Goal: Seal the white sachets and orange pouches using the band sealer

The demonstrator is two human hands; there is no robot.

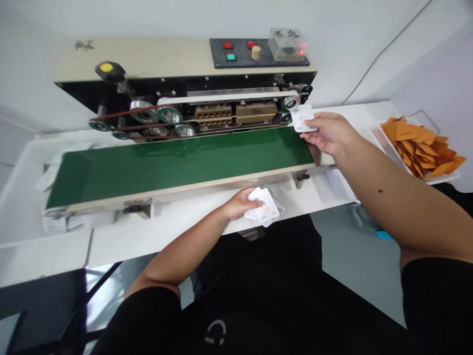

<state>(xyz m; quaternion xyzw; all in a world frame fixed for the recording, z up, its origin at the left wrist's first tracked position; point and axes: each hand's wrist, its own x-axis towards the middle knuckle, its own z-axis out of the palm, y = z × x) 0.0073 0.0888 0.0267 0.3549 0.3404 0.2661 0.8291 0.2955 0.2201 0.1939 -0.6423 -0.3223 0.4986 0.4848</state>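
Note:
My right hand [327, 132] pinches a small white printed packet [300, 118] at the right end of a band sealing machine [148, 59]. The packet's upper edge is at the end wheels, above the green conveyor belt [185, 160]; whether the band grips it I cannot tell. In front of the machine, my left hand [240, 203] is closed around a fanned stack of similar white packets [266, 207], its thumb across the top one. Faint red print shows on the packets.
A white bin of orange packets [424, 148] stands at the right. Beyond the belt's left end, a white bin [27, 167] holds several white packets. The control panel [242, 54] has buttons, a knob and a clear cover. Two black clamp knobs [132, 209] jut below the belt.

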